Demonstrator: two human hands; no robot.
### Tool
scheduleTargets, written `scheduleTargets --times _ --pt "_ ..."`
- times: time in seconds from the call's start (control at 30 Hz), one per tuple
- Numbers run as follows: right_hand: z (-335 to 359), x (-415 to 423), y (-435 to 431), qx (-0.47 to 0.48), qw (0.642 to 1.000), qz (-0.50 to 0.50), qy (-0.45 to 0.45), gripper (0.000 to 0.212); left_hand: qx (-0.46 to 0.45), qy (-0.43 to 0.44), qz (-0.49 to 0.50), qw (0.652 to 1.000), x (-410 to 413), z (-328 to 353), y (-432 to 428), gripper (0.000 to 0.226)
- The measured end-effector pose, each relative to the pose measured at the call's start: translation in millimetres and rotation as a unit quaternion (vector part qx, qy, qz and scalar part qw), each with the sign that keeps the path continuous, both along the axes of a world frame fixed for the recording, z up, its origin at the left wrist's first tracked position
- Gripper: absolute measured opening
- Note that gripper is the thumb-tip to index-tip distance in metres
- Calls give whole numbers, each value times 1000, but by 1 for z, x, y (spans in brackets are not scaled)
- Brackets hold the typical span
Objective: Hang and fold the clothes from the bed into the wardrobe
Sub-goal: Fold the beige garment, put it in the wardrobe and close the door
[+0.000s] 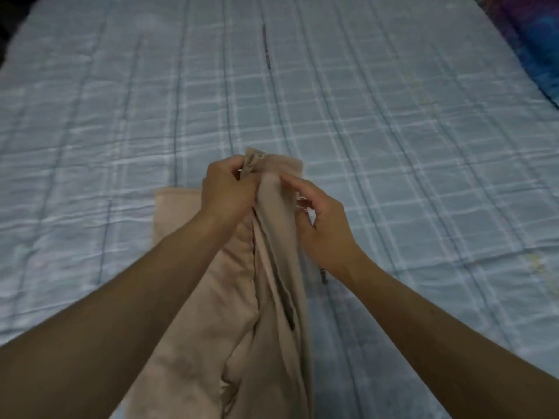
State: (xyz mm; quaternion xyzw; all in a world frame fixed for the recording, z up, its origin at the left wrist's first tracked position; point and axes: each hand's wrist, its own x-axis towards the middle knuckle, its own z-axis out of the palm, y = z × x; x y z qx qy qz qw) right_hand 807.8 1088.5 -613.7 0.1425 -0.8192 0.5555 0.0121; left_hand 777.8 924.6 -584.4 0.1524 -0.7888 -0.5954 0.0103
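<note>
Beige garment (272,297) draped on bed (393,146), top end raised. Left grip (230,192) pinching bunched top edge; right grip (323,225) curled round adjacent fold. Soft, light, limp; likely best taken at top corners.

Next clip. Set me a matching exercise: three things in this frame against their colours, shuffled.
Things:
1. garment
2. bedspread
3. corner cloth

Colours:
A. pale blue check
B. dark blue and purple
C. beige

Pairs: 1-C, 2-A, 3-B
</note>
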Motion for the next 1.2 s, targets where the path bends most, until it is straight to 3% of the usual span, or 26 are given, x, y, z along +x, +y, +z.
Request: scheduleTargets --times 0.1,0.2,0.27,0.33,0.47,0.67,0.83,0.93,1.0,1.1,1.2 --pt "-14 8 -25 73 997 30 -15 39 -5 -14 72 997 -8 -11 -61 15" --pt "-29 24 -48 176 979 77 -65 40 -87 -123 88 985 -4 -44 -116 4" --pt "-39 36 -59 242 961 111 -70 50 -150 -207 52 965 7 -66 -134 36" --pt "-49 51 -67 301 942 137 -56 62 -191 -204 50 959 22 -75 -137 65" --pt "-60 77 -77 331 933 123 -68 73 -224 -200 14 954 39 -75 -129 89" --pt "-57 95 -78 316 941 83 -86 86 -200 -127 29 971 38 -66 -127 67" --pt "-52 107 -75 286 953 34 -99 54 -185 -106 75 974 35 -64 -137 67" --pt "-48 114 -75 259 959 -26 -113 27 -270 -111 43 956 61 -62 -125 75" --pt "-45 120 -74 225 962 -36 -150 14 -352 -46 -4 935 89 -58 -114 57" --pt "-41 131 -70 183 960 -25 -209 15 -330 -26 -101 938 133 -51 -99 12" --pt "-36 145 -62 197 955 -12 -223 26 -294 -94 -154 939 175 -53 -84 20"
